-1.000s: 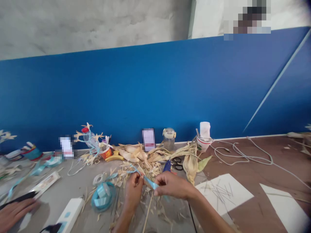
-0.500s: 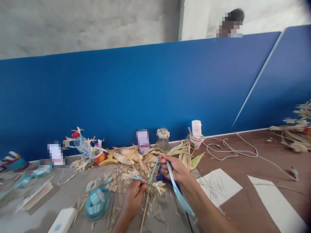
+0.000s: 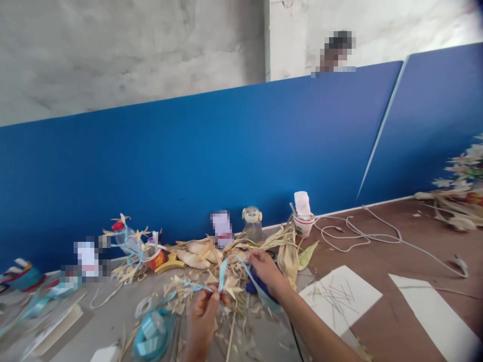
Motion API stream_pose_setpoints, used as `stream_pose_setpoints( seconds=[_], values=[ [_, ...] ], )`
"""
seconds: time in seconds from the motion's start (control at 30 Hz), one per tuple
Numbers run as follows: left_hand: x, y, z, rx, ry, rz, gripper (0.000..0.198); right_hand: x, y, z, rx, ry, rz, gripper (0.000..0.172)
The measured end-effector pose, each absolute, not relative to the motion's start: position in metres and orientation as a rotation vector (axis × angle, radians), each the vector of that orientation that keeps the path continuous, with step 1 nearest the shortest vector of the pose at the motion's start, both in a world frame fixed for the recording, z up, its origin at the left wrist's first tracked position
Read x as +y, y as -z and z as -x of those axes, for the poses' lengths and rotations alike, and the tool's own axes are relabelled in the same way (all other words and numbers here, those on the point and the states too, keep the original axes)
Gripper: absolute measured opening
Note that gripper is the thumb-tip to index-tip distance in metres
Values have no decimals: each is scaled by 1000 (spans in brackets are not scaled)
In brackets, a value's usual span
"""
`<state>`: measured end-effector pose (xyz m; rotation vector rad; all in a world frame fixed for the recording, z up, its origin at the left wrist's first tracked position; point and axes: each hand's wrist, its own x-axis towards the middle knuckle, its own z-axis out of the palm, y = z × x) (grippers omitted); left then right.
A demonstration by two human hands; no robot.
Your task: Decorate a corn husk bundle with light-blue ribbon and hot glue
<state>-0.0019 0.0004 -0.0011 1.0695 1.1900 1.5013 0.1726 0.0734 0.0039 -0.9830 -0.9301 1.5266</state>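
My left hand (image 3: 204,314) is closed in a pinch on a thin stem wrapped in light blue ribbon, whose blue part (image 3: 194,286) sticks out to the left. A short flat piece of ribbon (image 3: 223,274) stands up from those fingertips. To the right and a little higher, my right hand (image 3: 266,271) is closed, fingertips together, on a light blue ribbon (image 3: 256,282) that trails down below the wrist. A pale corn husk flower (image 3: 234,287) shows just beyond my left fingers. A thin stalk (image 3: 231,337) runs down beside my left hand.
Dried corn husks (image 3: 198,255) and scraps cover the table's middle. Ribbon rolls (image 3: 151,334) lie at left. Behind stand a jar (image 3: 252,224), a paper cup (image 3: 303,225) and a decorated bottle (image 3: 126,236). Thin sticks lie on white paper (image 3: 362,291). A blue partition (image 3: 188,166) rises behind; a person (image 3: 334,53) is beyond.
My hands have moved apart, the left slightly down and the right a little right and down. The ribbon once stretched between them now stands upright at my left fingers. The view has shifted.
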Motion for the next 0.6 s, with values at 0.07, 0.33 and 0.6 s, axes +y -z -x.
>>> stream_pose_setpoints(
  seconds=[0.07, 0.33, 0.6],
  values=[
    [3, 3, 3, 1214, -1512, -1032, 27, 68, -13, -176, -1026, -1157, 1068, 20],
    [4, 2, 7, 1277, -1429, -1094, 29, 36, -21, -139, -1571, -1062, 775, 30],
    [5, 6, 9, 1237, -1390, -1136, 29, 34, -5, -121, -1575, -1162, 718, 22]
  ],
)
